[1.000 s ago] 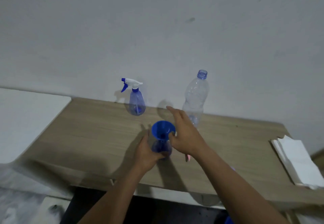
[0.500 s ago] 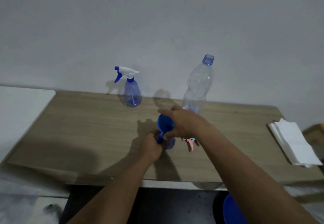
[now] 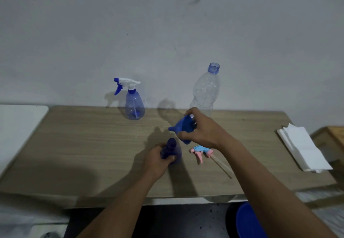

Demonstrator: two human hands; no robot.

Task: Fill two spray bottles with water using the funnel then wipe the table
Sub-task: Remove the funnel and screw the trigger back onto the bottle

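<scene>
My left hand [image 3: 158, 160] grips an uncapped blue spray bottle [image 3: 172, 149] standing on the wooden table [image 3: 83, 144]. My right hand [image 3: 202, 128] holds the blue funnel [image 3: 181, 127] tilted on its side, lifted clear above and to the right of that bottle's neck. A pink and blue spray head [image 3: 200, 151] with its dip tube lies on the table beside the bottle. A second spray bottle [image 3: 134, 103] with a white and blue trigger stands by the wall. A clear plastic water bottle [image 3: 205, 88], uncapped, stands behind my right hand.
A stack of white paper towels [image 3: 301, 150] lies at the table's right end. A blue bucket rim [image 3: 249, 221] shows below the table's front edge. A white surface [image 3: 18, 124] adjoins the table on the left. The wall runs close behind.
My right hand has lifted the funnel out of the bottle's neck and tipped it sideways. The spray head on the table is now uncovered. My left hand stays on the bottle.
</scene>
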